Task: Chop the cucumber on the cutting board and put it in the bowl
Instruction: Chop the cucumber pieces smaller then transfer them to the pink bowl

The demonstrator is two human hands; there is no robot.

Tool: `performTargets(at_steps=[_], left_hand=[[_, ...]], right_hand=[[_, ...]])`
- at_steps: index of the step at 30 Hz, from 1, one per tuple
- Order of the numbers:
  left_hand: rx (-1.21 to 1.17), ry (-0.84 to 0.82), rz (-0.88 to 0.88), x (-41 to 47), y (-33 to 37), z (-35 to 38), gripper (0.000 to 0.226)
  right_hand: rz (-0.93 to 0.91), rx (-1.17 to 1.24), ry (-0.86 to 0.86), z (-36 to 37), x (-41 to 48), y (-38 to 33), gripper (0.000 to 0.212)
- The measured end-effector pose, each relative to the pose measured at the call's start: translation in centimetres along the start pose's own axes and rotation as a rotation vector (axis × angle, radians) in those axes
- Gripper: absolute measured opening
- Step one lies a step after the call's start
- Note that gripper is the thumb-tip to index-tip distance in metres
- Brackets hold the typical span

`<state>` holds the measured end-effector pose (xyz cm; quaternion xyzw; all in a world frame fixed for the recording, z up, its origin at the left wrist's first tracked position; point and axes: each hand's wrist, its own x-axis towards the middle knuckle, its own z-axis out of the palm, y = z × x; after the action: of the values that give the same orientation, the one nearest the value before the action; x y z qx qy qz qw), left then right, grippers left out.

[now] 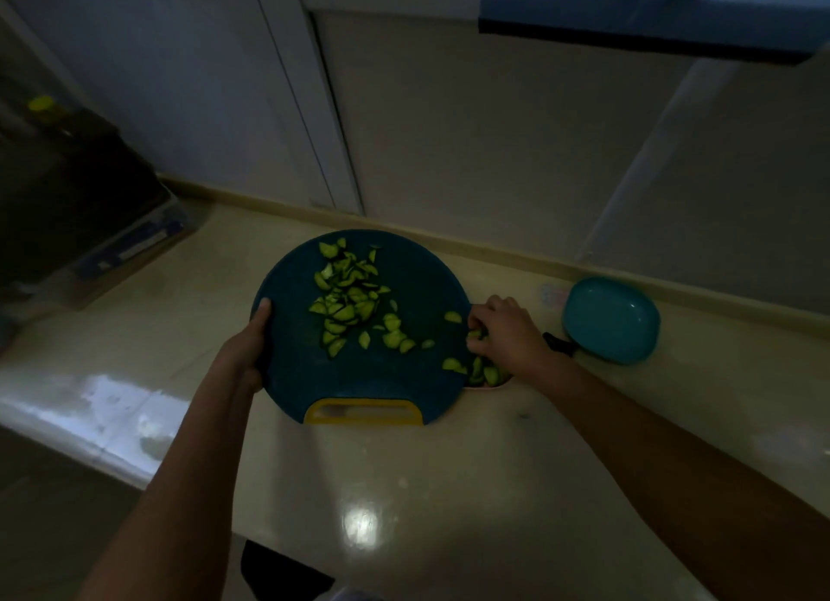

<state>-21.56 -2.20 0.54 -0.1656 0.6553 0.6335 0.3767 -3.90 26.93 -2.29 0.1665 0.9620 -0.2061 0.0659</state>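
A round dark teal cutting board [404, 376] with a yellow handle lies on the counter, with several chopped cucumber pieces [348, 297] scattered over it. My left hand [249, 347] grips the board's left rim, thumb on top. My right hand [503, 335] is at the board's right edge, its fingers curled around a few cucumber pieces. Just below that hand, the pale rim of a bowl [487, 387] peeks out from under the board, and more cucumber pieces lie in it. Most of the bowl is hidden.
A teal dish [611, 320] stands to the right near the wall, with a black knife handle [559, 343] poking out beside it. Dark boxes [90, 205] fill the back left. The counter's front edge [90, 425] drops off at the left. A wall runs behind.
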Motion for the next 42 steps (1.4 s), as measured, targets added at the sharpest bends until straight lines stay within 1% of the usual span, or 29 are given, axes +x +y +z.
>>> performTargets(at_steps=[3, 4, 6, 8, 9, 11, 13, 16, 18, 20, 22, 24, 26, 28, 30, 33, 35, 39, 42], left_hand=[[0.004, 0.017, 0.006, -0.1, 0.4, -0.3, 0.058], [0.004, 0.02, 0.008, -0.2, 0.6, -0.2, 0.06], [0.002, 0.018, 0.01, -0.5, 0.7, 0.0, 0.059], [0.001, 0.002, 0.008, -0.8, 0.8, 0.3, 0.051], [-0.001, -0.011, 0.008, -0.8, 0.9, 0.4, 0.048], [-0.003, -0.023, 0.009, -0.9, 0.9, 0.5, 0.047], [0.006, -0.013, 0.007, -1.0, 1.0, 0.3, 0.052], [0.025, 0.016, 0.005, -1.3, 1.3, -0.1, 0.05], [0.031, 0.02, -0.001, -1.3, 1.5, -0.7, 0.048], [0.038, 0.011, -0.005, -1.3, 1.7, -1.2, 0.048], [0.062, -0.01, -0.009, -1.3, 2.0, -1.5, 0.05], [0.083, -0.045, -0.022, -1.4, 2.2, -1.4, 0.051], [0.084, -0.073, -0.022, -1.5, 2.3, -1.0, 0.051], [0.079, -0.082, -0.017, -1.6, 2.2, -0.5, 0.05], [0.079, -0.084, -0.015, -1.7, 2.0, -0.1, 0.05], [0.079, -0.068, -0.029, -1.6, 1.6, 0.0, 0.051], [0.08, -0.057, -0.031, -1.6, 1.4, 0.0, 0.051], [0.09, -0.04, -0.031, -1.6, 1.1, -0.1, 0.05], [0.093, -0.048, -0.033, -1.7, 1.2, -0.2, 0.05]], right_hand=[[-0.033, 0.129, 0.123, -0.1, -0.4, 0.0, 0.035], [-0.078, 0.16, 0.128, -0.2, -0.5, -0.2, 0.038], [-0.231, 0.137, 0.084, 0.0, -1.0, -1.0, 0.039], [-0.377, 0.084, 0.072, 0.9, -1.5, -1.8, 0.03], [-0.403, 0.068, 0.062, 1.3, -1.7, -2.0, 0.026], [-0.397, 0.036, 0.06, 1.7, -1.8, -2.1, 0.021], [-0.38, -0.008, 0.093, 1.6, -1.9, -1.4, 0.017], [-0.293, -0.008, 0.122, 1.4, -2.2, 0.4, 0.012], [-0.228, 0.07, 0.122, 1.6, -2.5, 1.2, 0.012], [-0.156, 0.261, 0.19, 1.3, -2.5, 1.0, 0.014], [-0.038, 0.442, 0.225, 0.1, -2.5, -0.1, 0.023], [-0.02, 0.517, 0.195, -1.0, -2.4, -1.6, 0.047], [-0.065, 0.464, 0.163, -1.7, -2.4, -3.4, 0.065], [-0.06, 0.34, 0.132, -1.6, -2.5, -4.9, 0.073], [-0.047, 0.239, 0.143, -0.9, -2.4, -5.7, 0.066], [-0.116, 0.228, 0.118, 0.0, -2.4, -5.8, 0.039], [-0.152, 0.221, 0.092, 0.4, -2.2, -5.4, 0.026], [-0.168, 0.169, 0.097, 0.8, -1.7, -4.4, 0.018], [-0.186, 0.2, 0.12, 0.7, -1.5, -3.9, 0.016]])
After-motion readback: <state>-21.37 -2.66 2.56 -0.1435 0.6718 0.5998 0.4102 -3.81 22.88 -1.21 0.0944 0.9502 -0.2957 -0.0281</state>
